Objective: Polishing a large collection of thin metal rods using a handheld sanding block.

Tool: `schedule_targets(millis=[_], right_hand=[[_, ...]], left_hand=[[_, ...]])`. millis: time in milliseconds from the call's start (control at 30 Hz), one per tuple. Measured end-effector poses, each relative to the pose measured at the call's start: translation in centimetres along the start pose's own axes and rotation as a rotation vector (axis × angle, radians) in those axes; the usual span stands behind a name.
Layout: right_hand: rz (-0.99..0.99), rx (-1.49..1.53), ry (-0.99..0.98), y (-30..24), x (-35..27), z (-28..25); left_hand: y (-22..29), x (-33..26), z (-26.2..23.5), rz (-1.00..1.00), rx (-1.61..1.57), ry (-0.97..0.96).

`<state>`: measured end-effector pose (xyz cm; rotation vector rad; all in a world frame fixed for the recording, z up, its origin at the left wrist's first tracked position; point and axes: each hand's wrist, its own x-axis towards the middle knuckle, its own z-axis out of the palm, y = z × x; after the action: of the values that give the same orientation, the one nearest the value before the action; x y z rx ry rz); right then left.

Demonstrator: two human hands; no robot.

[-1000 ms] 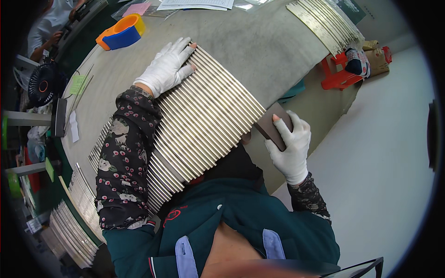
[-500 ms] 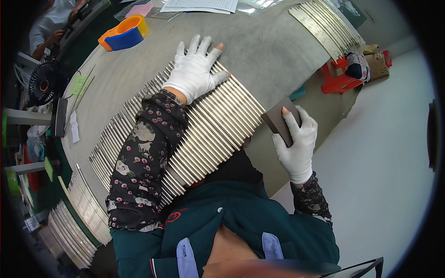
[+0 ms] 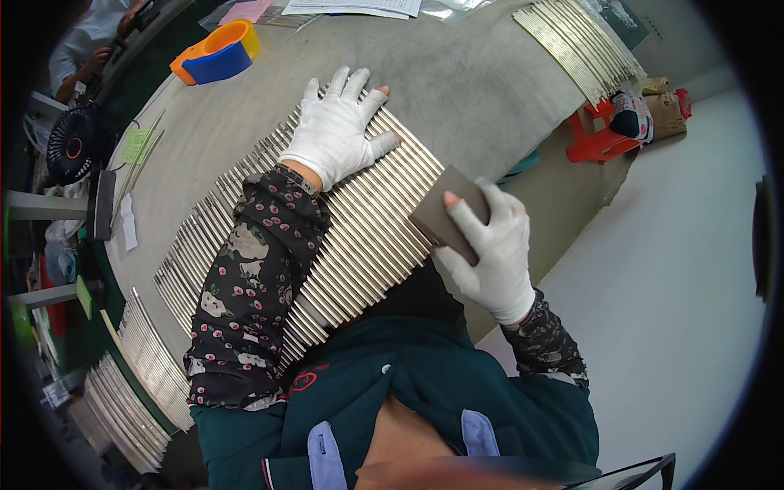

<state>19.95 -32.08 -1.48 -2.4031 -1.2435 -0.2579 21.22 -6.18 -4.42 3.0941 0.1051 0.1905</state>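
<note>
A row of slim metal rods lies side by side on the grey table in front of me. My left hand, in a white glove with bare thumb and fingertip, presses flat across the rods' far part with fingers spread. My gloved right hand grips a brown-grey rectangular block, perhaps a sanding block. The block lies over the right-hand ends of the rods, hiding some of them. Whether its whole underside touches them I cannot tell.
More rods lie in a bundle at the far right and in stacks at lower left. An orange and blue tape dispenser stands far left, near papers. Beyond the table's right edge is a red stool; a small fan is at left.
My right hand has moved left with the block, from beside the rod ends to over them. My left hand stays on the rods, shifted very slightly.
</note>
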Motion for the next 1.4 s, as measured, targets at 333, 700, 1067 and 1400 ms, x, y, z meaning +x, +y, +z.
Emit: schedule_targets(millis=[333, 700, 1067, 1400], right_hand=[[-0.080, -0.044, -0.048, -0.7, 0.5, 0.0], [0.200, -0.362, 0.171, 5.1, -2.2, -0.2], [0.205, -0.260, 0.167, 3.2, -5.2, -0.8], [0.186, -0.083, 0.057, -2.1, -5.5, 1.1]], left_hand=[[0.0, -0.1, 0.1, -0.005, -0.016, 0.010], [-0.1, 0.0, 0.0, 0.005, -0.006, 0.038], [-0.1, 0.3, 0.2, -0.002, -0.013, 0.012], [-0.1, 0.1, 0.2, -0.019, 0.009, -0.003]])
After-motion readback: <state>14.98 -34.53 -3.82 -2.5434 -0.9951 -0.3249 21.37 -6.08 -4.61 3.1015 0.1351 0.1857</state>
